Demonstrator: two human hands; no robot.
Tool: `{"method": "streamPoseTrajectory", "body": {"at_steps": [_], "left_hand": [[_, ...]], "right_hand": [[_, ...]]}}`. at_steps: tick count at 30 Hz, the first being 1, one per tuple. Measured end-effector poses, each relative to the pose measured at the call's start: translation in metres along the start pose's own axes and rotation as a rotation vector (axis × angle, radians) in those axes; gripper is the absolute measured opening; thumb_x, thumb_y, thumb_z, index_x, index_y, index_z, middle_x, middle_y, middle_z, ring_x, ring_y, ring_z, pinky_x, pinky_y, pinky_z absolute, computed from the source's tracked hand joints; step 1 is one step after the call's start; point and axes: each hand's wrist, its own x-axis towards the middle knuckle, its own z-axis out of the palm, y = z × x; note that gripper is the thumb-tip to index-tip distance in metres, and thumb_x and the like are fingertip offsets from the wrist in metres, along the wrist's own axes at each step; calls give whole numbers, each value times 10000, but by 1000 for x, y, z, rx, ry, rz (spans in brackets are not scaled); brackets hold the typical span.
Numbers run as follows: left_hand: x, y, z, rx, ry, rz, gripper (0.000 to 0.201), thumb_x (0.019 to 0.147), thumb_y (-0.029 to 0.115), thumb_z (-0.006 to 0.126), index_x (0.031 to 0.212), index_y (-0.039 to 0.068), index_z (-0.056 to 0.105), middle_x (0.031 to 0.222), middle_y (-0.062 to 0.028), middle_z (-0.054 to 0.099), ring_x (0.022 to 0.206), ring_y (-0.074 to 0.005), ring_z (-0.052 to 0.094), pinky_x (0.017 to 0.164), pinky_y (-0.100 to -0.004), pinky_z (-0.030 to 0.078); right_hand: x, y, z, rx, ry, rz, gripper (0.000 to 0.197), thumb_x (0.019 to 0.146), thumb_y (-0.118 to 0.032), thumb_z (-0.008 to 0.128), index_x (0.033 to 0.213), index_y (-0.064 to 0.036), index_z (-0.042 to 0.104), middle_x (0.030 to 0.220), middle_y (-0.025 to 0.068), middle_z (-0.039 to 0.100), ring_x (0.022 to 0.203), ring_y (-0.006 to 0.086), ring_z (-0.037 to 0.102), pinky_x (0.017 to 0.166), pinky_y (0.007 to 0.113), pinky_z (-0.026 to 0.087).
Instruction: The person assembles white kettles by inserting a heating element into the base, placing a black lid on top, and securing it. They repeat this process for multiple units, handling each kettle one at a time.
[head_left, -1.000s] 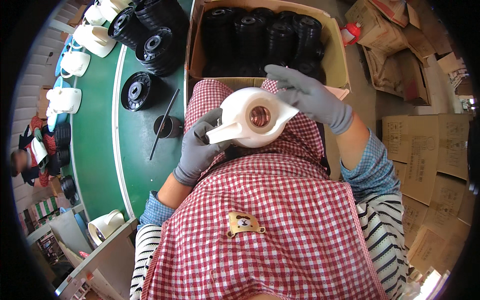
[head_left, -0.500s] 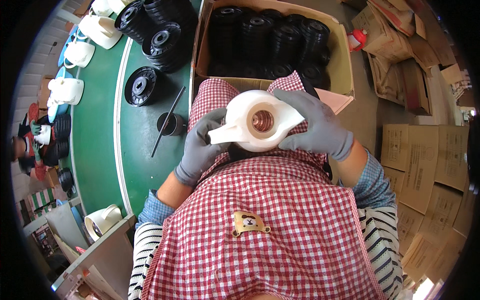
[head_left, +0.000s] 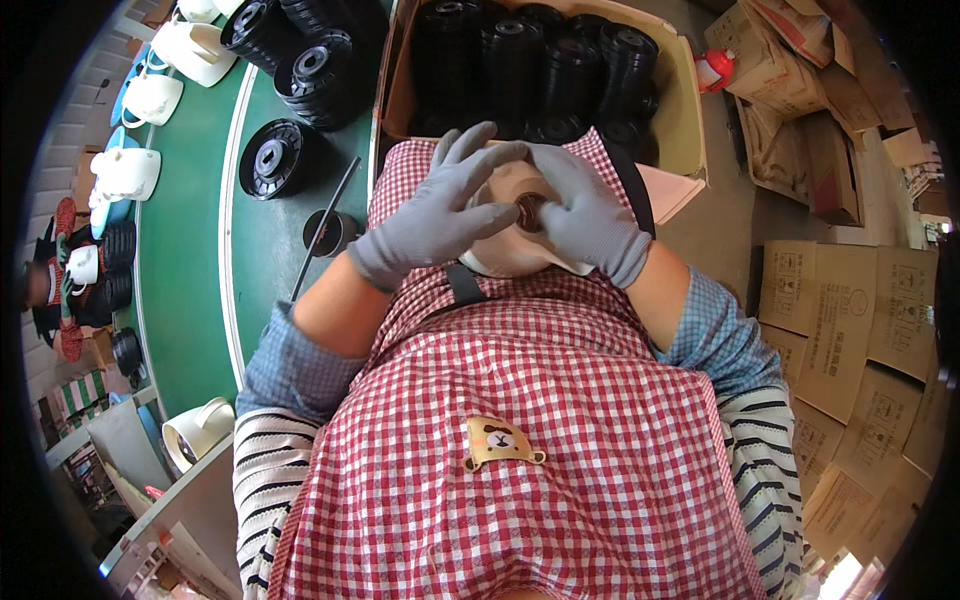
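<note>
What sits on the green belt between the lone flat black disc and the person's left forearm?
In the head view, a small dark cup with a thin black rod across it lies between the black disc and the left forearm.

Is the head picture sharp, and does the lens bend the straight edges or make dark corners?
Head view: the gloved hands on the white part are sharp; the conveyor belt edge bows with fisheye distortion; the corners are black; daylight is even, no strong glare.

Bright even daylight, soft faint shadows, sharp centre, strong fisheye bending, black vignette at the rim
</note>
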Motion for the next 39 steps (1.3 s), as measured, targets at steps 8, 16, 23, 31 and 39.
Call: {"method": "streamPoseTrajectory", "body": {"at_steps": [8, 16, 23, 31, 39], "left_hand": [[34, 12, -16, 174, -226, -86, 721, 789, 292, 772, 1427, 74, 517, 1457, -175, 452, 1396, -341, 417, 1148, -423, 379], [36, 55, 14, 908, -281, -60, 492, 771, 289, 766, 1144, -19, 681, 1159, -163, 636, 1176, -312, 573, 1012, -438, 476], [46, 58, 12, 897, -359, -197, 436, 773, 307, 730, 1065, -15, 689, 1117, -174, 659, 1055, -321, 634, 921, -407, 524], [37, 7, -53, 514, -232, 109, 573, 824, 299, 737, 1317, 44, 593, 1243, -161, 626, 1192, -311, 589, 1037, -392, 482], [-26, 15, 8, -311, 22, -433, 591, 895, 256, 751, 1303, -45, 447, 974, -241, 716, 914, -333, 733, 740, -399, 577]], "right_hand": [[-22, -8, -13, 420, -38, -18, 755, 828, -101, 605, 1525, 28, 345, 1466, 243, 485, 1342, 316, 508, 1132, 398, 407], [-18, -31, -7, -241, -58, 18, 995, 766, -267, 775, 1578, -123, 218, 1401, 254, 514, 1290, 409, 534, 1082, 456, 468], [-6, -19, 12, -233, -1, -5, 875, 791, -138, 720, 1542, -53, 280, 1395, 273, 522, 1205, 404, 591, 1016, 443, 495], [-64, -14, 2, -248, 163, -255, 1022, 833, -465, 786, 1552, 21, 247, 1432, 281, 492, 1336, 383, 513, 1139, 413, 405], [-5, 53, -15, 627, 258, -106, 582, 944, -228, 700, 1451, -25, 501, 1377, 154, 609, 1237, 209, 591, 1073, 338, 462]]}}
